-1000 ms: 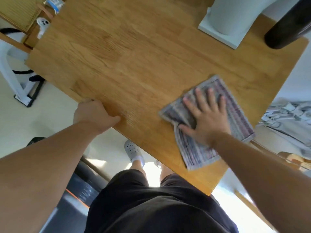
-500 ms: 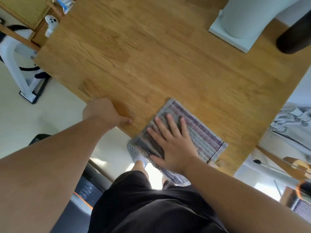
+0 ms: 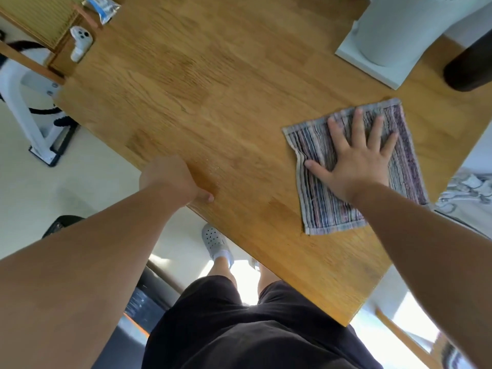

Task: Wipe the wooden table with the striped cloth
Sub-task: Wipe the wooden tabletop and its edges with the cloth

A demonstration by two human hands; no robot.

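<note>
The wooden table point(image 3: 213, 97) fills the middle of the view, its near edge running from left down to the lower right. The striped cloth point(image 3: 322, 209) lies flat on the table's right part, close to the right edge. My right hand point(image 3: 356, 158) presses flat on the cloth with its fingers spread. My left hand point(image 3: 173, 179) grips the table's near edge, thumb on top and fingers curled under out of sight.
A white appliance on a square base point(image 3: 383, 49) stands at the table's far right, with a dark round object point(image 3: 468, 67) beside it. A white controller point(image 3: 80, 41) and a packet point(image 3: 102, 6) lie on a shelf at far left. My legs and shoe point(image 3: 215, 242) are below the edge.
My right hand has slid the cloth from the near edge by my left hand away to the right side of the table. My left hand has kept its grip on the edge.
</note>
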